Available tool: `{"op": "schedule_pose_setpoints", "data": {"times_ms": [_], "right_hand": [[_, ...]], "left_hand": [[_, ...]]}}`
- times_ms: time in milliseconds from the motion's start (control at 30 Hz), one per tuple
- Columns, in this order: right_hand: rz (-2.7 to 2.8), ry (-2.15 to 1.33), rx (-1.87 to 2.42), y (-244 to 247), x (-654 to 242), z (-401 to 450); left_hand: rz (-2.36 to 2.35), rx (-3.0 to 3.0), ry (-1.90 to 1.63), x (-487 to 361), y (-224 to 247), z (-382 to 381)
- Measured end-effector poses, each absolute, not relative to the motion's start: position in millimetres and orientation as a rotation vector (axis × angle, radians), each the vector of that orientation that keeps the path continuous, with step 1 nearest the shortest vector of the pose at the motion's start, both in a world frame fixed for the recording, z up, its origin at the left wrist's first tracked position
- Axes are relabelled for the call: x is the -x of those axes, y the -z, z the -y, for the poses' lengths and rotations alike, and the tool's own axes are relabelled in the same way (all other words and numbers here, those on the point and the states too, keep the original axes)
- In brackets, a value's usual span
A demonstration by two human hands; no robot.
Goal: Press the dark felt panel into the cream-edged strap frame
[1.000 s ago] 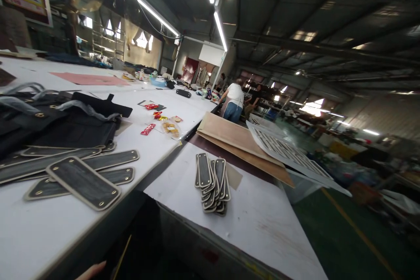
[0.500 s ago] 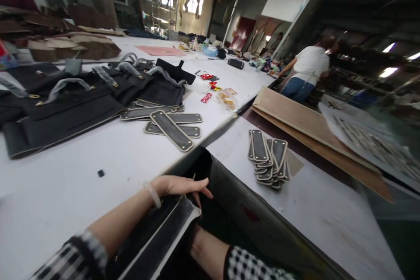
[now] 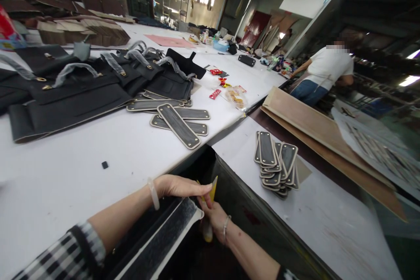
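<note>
My left hand [image 3: 183,187], with a pale bangle at the wrist, reaches over the table edge above the upper end of a long dark strip with light edges [image 3: 164,236]. Its fingers point right and meet a yellow object [image 3: 214,187]; whether they grip it is hidden. My right hand [image 3: 215,218] is closed around this yellow object, whose lower end shows below the fingers. What the yellow object is cannot be made out. Behind the hands, dark oblong pieces with pale borders [image 3: 179,126] lie overlapping on the white table [image 3: 65,192].
Black bags with wrapped handles [image 3: 72,96] lie at the left. A pile of dark oblong pieces [image 3: 267,148] sits on the right table [image 3: 321,227], beside brown boards [image 3: 315,131]. A dark gap separates the tables. A person in white [image 3: 331,65] stands behind.
My right hand has come up from below the strip into view, with the yellow object now showing in it. My left hand stays near the strip's end. The whole view has shifted slightly.
</note>
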State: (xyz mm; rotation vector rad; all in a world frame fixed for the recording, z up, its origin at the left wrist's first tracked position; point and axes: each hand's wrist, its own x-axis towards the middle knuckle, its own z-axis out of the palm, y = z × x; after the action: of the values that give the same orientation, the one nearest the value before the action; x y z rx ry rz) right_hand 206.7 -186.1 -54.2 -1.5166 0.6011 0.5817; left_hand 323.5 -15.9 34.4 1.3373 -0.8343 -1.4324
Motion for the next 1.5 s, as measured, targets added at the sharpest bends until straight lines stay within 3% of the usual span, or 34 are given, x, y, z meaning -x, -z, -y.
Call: {"op": "schedule_pose_setpoints", "data": {"times_ms": [200,367,700,1500], "right_hand": [[-0.446,-0.878,1.641,-21,-197,279],[-0.333,-1.222,1.667,-65,-195,262],[-0.223,-1.286,1.934,-72,-217,219],[-0.173,-1.352,1.950,-71,-220,215]], "left_hand": [[0.773,-1.282,1.557,-325,-31,19],[0.687,-1.278,1.600,-324,-29,22],[0.627,-1.390,1.547,-322,-32,23],[0.832,-1.602,1.363,-324,-31,18]]}}
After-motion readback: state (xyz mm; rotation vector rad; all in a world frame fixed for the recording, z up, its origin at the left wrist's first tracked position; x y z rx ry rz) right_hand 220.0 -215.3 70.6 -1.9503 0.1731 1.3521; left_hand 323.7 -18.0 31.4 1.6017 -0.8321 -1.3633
